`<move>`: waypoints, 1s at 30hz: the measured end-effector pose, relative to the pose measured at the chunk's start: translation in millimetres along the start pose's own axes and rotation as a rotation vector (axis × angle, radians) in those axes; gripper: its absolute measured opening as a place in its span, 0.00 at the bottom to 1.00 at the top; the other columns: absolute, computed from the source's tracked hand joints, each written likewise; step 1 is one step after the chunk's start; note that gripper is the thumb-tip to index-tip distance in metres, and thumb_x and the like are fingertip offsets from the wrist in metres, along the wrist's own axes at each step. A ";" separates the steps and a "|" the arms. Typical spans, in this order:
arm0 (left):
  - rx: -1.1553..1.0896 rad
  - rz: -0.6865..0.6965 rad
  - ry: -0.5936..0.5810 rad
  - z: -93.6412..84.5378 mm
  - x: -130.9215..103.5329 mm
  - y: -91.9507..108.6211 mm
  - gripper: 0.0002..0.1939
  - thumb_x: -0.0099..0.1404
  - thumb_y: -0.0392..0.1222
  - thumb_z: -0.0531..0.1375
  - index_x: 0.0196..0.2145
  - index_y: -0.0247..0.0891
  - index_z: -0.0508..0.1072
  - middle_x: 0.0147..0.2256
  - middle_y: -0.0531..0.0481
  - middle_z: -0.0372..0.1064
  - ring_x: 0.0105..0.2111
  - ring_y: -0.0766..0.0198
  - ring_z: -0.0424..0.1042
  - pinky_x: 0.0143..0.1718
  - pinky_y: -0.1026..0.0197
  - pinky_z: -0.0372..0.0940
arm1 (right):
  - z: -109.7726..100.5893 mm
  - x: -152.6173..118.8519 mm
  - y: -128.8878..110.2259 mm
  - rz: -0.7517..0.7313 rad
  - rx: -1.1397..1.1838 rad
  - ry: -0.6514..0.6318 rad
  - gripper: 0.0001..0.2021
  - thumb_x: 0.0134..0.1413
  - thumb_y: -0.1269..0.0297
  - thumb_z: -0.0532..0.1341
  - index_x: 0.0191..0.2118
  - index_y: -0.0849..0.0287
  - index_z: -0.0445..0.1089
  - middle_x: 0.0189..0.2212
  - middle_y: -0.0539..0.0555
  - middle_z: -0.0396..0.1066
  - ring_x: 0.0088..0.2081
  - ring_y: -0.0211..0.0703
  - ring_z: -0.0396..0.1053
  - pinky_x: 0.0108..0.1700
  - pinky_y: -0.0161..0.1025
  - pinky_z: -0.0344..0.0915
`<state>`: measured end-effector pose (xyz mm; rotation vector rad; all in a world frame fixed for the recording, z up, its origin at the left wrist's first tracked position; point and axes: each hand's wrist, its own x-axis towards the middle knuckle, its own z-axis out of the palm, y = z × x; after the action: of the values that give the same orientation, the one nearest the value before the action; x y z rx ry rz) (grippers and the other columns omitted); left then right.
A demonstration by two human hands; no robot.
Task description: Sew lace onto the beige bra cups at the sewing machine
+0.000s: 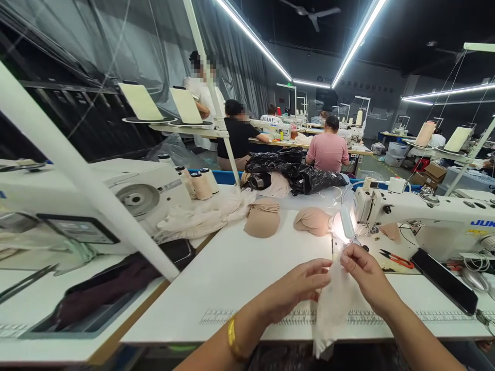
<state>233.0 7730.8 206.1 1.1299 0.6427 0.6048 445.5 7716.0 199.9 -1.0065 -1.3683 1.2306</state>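
Both hands pinch a pale piece of fabric over the bench: left hand grips its edge, right hand its top, near the sewing machine.

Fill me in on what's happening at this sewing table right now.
A person at a white table holds a thin pale piece of fabric with both hands: the left hand and the right hand pinch its upper edge, and the rest hangs over the table's front edge. A white sewing machine stands just behind, red-handled snips by it. Tan foam cups lie farther back. Other people sit at machines beyond.
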 end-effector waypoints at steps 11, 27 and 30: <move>-0.230 0.153 0.266 13.1 14.5 -16.3 0.27 0.46 0.51 0.79 0.33 0.35 0.70 0.31 0.52 0.71 0.33 0.64 0.69 0.37 0.63 0.65 | 9.2 -11.6 37.1 0.146 0.111 0.042 0.23 0.55 0.40 0.70 0.37 0.56 0.70 0.28 0.46 0.65 0.31 0.38 0.60 0.37 0.37 0.58; -0.160 0.225 0.341 9.5 7.1 -25.3 0.29 0.52 0.49 0.75 0.40 0.42 0.61 0.34 0.57 0.68 0.32 0.67 0.68 0.35 0.64 0.64 | 14.3 -11.3 23.8 0.177 0.299 0.020 0.25 0.56 0.43 0.71 0.48 0.51 0.64 0.33 0.49 0.73 0.34 0.42 0.71 0.37 0.39 0.62; 0.194 0.219 0.311 -6.5 6.3 -13.6 0.23 0.60 0.53 0.69 0.44 0.42 0.63 0.36 0.54 0.71 0.34 0.64 0.70 0.36 0.62 0.66 | 9.3 -4.0 29.3 0.138 0.180 0.086 0.24 0.53 0.43 0.73 0.47 0.52 0.68 0.31 0.47 0.69 0.32 0.41 0.69 0.34 0.37 0.60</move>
<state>234.1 7735.2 190.4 1.3100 0.8642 0.9329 435.8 7714.7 170.4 -1.0275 -1.1159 1.3707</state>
